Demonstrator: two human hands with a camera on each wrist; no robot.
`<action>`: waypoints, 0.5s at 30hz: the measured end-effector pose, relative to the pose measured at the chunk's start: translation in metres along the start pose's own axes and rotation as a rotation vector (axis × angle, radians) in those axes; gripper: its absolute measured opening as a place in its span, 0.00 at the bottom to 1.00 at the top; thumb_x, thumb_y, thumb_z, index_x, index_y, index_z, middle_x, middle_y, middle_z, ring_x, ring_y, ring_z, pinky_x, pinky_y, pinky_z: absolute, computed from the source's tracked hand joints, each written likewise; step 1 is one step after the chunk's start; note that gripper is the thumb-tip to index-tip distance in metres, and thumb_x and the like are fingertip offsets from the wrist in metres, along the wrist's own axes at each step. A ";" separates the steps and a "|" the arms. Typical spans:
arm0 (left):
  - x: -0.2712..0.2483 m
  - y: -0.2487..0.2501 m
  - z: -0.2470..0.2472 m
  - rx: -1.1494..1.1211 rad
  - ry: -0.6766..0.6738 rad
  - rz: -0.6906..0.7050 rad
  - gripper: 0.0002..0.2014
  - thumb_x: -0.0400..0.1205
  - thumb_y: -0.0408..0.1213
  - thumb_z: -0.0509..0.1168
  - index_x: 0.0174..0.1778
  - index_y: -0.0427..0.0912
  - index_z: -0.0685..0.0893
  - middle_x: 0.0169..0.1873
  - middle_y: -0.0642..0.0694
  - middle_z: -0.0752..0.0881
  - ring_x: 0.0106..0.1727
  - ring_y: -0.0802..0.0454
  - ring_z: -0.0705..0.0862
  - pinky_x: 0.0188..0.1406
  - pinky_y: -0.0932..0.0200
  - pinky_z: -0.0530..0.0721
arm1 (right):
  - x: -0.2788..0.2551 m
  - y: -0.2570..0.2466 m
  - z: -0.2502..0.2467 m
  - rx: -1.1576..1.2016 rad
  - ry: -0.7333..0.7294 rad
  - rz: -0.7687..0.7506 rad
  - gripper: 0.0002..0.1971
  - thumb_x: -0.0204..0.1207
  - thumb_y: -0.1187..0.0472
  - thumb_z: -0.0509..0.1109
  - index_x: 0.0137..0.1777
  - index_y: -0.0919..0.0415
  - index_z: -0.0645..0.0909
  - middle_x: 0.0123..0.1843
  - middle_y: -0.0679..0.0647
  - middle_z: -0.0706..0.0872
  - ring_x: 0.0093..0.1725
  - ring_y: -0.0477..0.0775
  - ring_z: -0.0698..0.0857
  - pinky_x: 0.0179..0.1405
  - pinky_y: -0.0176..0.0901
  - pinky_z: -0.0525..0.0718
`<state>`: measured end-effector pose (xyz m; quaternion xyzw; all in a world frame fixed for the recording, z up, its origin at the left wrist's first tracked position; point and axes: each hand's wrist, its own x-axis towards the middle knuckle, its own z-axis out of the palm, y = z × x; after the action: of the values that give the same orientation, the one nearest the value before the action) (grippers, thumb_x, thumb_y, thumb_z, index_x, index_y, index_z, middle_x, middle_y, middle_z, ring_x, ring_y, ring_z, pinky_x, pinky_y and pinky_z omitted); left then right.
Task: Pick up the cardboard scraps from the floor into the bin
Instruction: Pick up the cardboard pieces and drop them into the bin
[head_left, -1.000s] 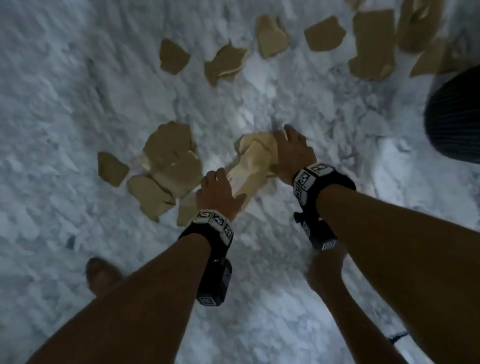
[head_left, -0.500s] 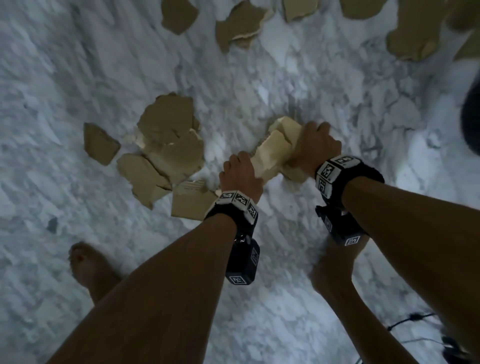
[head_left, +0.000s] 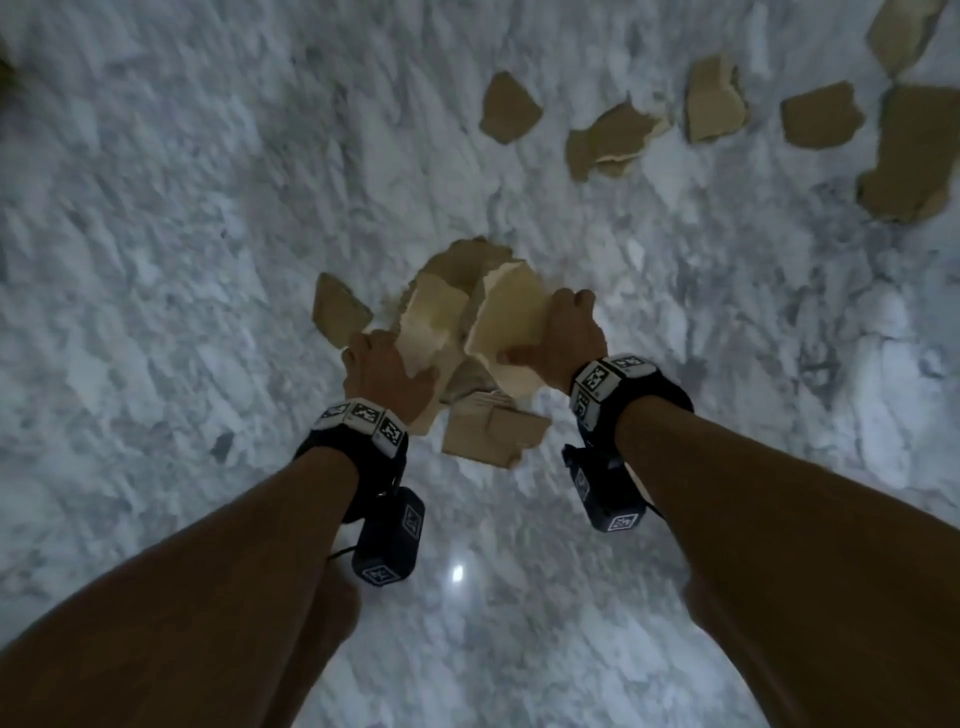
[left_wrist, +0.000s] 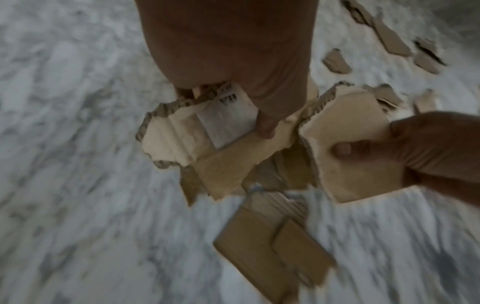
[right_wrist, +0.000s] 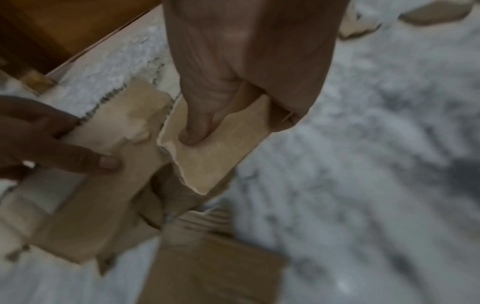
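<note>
Both hands hold torn cardboard scraps above the white marbled floor (head_left: 156, 260). My left hand (head_left: 387, 371) grips a pale scrap stack (head_left: 431, 322), with the thumb pressed on a piece bearing a white printed label (left_wrist: 228, 115). My right hand (head_left: 566, 338) pinches another pale scrap (head_left: 511, 317), thumb on its face (right_wrist: 193, 135). Under the hands lies a brown scrap (head_left: 493, 431) on the floor, and another (head_left: 337, 314) lies left of them. No bin is in view.
Several more brown scraps (head_left: 613, 137) lie in a row across the far right floor, the largest (head_left: 909, 150) near the right edge. A wooden furniture base (right_wrist: 64, 24) shows in the right wrist view. My bare feet stand below the arms.
Both hands have lifted their scraps off the floor and drawn together. The view has swung, so the scrap pile once left of the hands now lies beneath them.
</note>
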<state>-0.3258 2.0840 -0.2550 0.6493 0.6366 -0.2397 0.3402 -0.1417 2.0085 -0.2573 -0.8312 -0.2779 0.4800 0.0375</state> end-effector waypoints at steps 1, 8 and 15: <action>0.008 -0.010 -0.001 -0.023 -0.019 -0.019 0.38 0.76 0.48 0.72 0.77 0.34 0.64 0.78 0.35 0.62 0.80 0.37 0.60 0.76 0.43 0.65 | 0.004 -0.009 0.014 0.020 0.004 0.002 0.44 0.61 0.44 0.83 0.69 0.66 0.65 0.69 0.63 0.66 0.58 0.71 0.82 0.49 0.57 0.81; 0.032 -0.037 0.018 -0.254 0.004 -0.104 0.35 0.72 0.49 0.73 0.70 0.35 0.72 0.68 0.34 0.79 0.68 0.35 0.79 0.66 0.46 0.80 | 0.018 -0.030 0.073 0.064 0.138 0.110 0.42 0.65 0.51 0.81 0.73 0.64 0.63 0.69 0.63 0.76 0.68 0.68 0.74 0.64 0.60 0.77; 0.015 -0.037 0.002 -0.301 -0.003 -0.108 0.26 0.78 0.41 0.71 0.68 0.32 0.75 0.67 0.35 0.81 0.67 0.38 0.80 0.63 0.52 0.78 | 0.000 -0.018 0.046 0.334 0.146 0.182 0.34 0.68 0.53 0.81 0.67 0.64 0.68 0.65 0.62 0.81 0.61 0.65 0.83 0.48 0.48 0.82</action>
<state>-0.3609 2.0903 -0.2724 0.5554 0.6989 -0.1604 0.4211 -0.1869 2.0137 -0.2759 -0.8677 -0.1145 0.4594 0.1515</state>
